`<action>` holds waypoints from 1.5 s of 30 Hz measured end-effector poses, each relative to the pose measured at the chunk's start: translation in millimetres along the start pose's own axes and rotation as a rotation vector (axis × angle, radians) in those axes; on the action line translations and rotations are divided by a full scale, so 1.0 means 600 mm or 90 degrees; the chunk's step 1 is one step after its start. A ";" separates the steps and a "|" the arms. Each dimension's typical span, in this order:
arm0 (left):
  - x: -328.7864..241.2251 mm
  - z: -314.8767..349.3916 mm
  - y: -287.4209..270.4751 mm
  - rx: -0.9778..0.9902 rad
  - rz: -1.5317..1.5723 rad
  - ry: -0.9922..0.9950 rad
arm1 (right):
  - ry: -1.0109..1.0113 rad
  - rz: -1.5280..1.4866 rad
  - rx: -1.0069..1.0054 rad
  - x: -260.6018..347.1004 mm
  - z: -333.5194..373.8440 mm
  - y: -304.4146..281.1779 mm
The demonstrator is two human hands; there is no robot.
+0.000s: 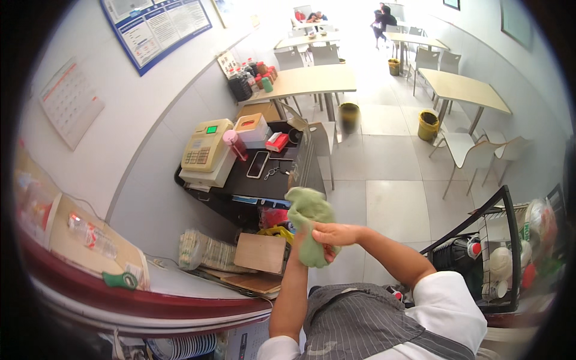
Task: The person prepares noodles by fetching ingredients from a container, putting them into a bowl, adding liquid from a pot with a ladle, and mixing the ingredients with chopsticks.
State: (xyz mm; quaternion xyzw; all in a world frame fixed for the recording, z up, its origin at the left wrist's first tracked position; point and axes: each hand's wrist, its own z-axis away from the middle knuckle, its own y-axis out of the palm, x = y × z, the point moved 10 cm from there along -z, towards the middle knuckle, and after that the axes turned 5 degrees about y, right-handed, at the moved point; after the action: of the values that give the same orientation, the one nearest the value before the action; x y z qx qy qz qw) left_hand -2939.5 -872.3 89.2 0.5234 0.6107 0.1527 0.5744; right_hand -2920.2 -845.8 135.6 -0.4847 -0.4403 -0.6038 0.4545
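A crumpled light green cloth (pixel 311 207) is bunched up in front of my body, at the middle of the view. My right hand (pixel 336 234) comes in from the right and grips it, thumb on top and fingers curled round its lower part. From below, my left hand (pixel 301 236) reaches up into the same cloth. The cloth covers its fingers, so their pose is hidden. Both hands are close together, beside the black counter (pixel 243 180).
On the counter are a cash register (pixel 207 145), a tissue box (pixel 252 127), a pink-capped bottle (pixel 234 144) and a phone (pixel 258 165). A wire rack (pixel 498 258) holding containers stands at right. Ahead are tables (pixel 465 90), chairs (pixel 465 150), waste bins (pixel 428 126) and seated people (pixel 384 23).
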 end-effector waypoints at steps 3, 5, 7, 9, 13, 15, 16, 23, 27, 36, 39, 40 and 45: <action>-0.002 -0.034 -0.020 -0.107 -0.370 -0.074 | 0.065 -0.278 0.227 -0.066 -0.037 -0.062; -0.058 -0.071 -0.017 -0.117 -0.637 -0.003 | 0.049 -0.242 0.153 -0.046 -0.058 -0.115; -0.061 -0.113 -0.056 -0.106 -0.611 -0.099 | 0.047 -0.225 0.065 -0.034 -0.063 -0.151; -0.093 -0.152 -0.075 -0.091 -0.672 -0.074 | 0.038 -0.204 -0.009 -0.009 -0.078 -0.184; -0.193 -0.235 -0.059 -0.170 -0.910 0.231 | 0.131 -0.005 -0.207 0.036 -0.091 -0.303; -0.195 -0.262 -0.099 -0.188 -0.834 0.250 | 0.044 0.207 -0.304 0.069 -0.106 -0.354; -0.199 -0.273 -0.117 -0.196 -0.795 0.258 | 0.002 0.314 -0.350 0.088 -0.109 -0.373; -0.208 -0.359 -0.108 -0.005 -0.020 0.076 | -0.471 -0.329 -0.262 0.256 -0.035 -0.401; -0.211 -0.427 -0.122 -0.140 0.012 0.102 | -0.697 -0.501 -0.304 0.263 -0.108 -0.479; -0.275 -0.417 -0.240 -0.443 -0.415 0.250 | -0.642 -0.235 -0.658 0.198 -0.137 -0.516; -0.297 -0.426 -0.252 -0.461 -0.498 0.343 | -0.678 -0.511 -0.605 0.148 -0.149 -0.549; -0.298 -0.427 -0.257 -0.461 -0.502 0.345 | -0.681 -0.560 -0.571 0.144 -0.153 -0.559; -0.318 -0.456 -0.238 -0.263 -0.323 0.306 | -0.591 -0.598 -0.563 0.143 -0.142 -0.545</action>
State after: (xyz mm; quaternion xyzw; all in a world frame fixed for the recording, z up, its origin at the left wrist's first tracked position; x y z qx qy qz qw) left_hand -3281.1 -972.2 160.4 0.1793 0.7937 0.2434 0.5278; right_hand -3265.0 -874.0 178.1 -0.5860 -0.4623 -0.5877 -0.3123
